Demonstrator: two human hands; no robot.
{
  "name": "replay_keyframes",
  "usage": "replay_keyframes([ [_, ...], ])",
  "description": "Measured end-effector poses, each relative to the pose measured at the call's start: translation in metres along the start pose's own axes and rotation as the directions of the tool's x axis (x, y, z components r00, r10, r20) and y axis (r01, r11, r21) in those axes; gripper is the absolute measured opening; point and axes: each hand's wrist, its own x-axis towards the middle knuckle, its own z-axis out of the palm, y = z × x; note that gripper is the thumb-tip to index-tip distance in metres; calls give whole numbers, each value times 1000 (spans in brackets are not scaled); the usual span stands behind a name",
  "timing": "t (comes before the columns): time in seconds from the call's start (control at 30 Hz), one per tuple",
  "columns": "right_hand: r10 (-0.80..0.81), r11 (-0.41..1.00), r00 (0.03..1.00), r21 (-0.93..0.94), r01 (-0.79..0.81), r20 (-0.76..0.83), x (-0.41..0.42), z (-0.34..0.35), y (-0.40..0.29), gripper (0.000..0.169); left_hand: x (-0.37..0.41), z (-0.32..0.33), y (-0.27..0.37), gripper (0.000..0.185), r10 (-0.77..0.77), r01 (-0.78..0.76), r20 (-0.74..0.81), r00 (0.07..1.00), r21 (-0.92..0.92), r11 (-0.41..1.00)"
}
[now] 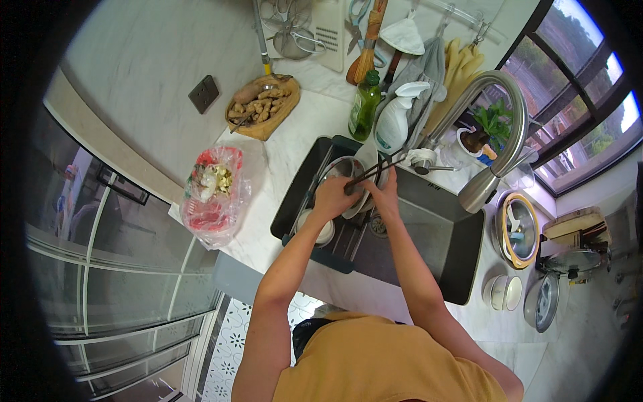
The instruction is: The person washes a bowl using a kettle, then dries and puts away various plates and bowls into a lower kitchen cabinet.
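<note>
My left hand (335, 198) is closed around a bundle of dark chopsticks (378, 171), which points up and to the right over the rack. Beside it, my right hand (385, 197) has thumb and fingers on either side of a pale dish (383, 177) at the rack's right edge. Its grip is partly hidden by the chopsticks. A dark dish rack (329, 262) spans the left part of the sink. In it stand a bowl (344, 165), a white dish or spoon (367, 155) behind the chopsticks, and a small white bowl (325, 234) below my left forearm.
Beyond the dark sink (427, 226) stand a green soap bottle (365, 108) and a white spray bottle (395, 123). A steel faucet (517, 118) arches over its right side. A ginger basket (263, 113) and bagged food (213, 193) sit left; bowls (505, 292) and a steel basin (520, 231) right.
</note>
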Motion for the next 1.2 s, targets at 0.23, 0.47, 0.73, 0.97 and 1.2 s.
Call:
replay_keyframes([
  [0.23,174,879,977,429,-210,121,-14,-13,-8,83,-11,-14,-32,24,-157,63,-159,975,-479,875],
  [0.47,-153,988,967,-47,146,-203,-76,-25,9,38,-48,-34,-60,25,-384,258,-124,915,-550,794],
  [0.73,287,958,785,-150,-245,549,-104,67,15,57,-83,-38,-65,36,-568,534,-117,814,-230,813],
  [0.97,462,883,800,-280,-376,382,-93,105,43,78,-97,-30,-38,33,-577,577,-173,799,-50,815],
  [1.2,587,632,755,418,-652,291,-107,111,45,59,-108,-20,-58,33,-554,542,-184,812,-116,832],
])
